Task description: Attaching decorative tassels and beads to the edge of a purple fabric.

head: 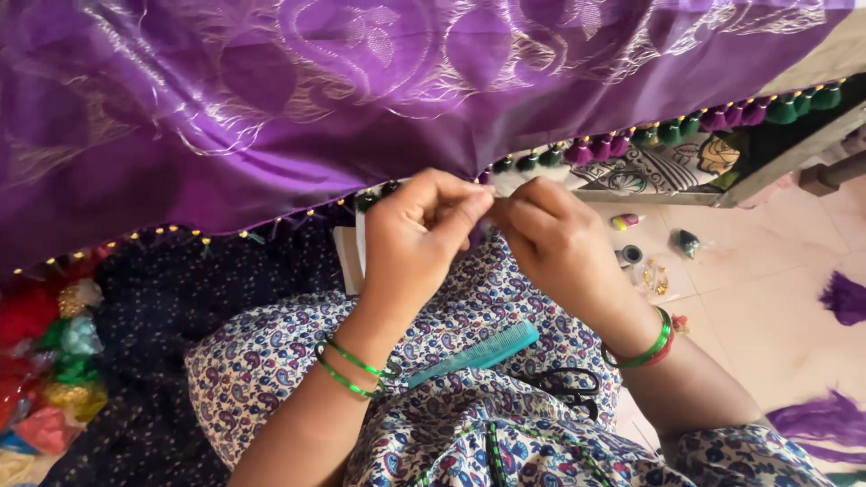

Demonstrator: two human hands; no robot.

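The left hand (417,236) and the right hand (552,242) meet with fingertips pinched together on the tasselled edge of the purple cloth (271,108). Below this cloth, on the person's lap, lie a teal comb (476,352) and black scissors (566,386).
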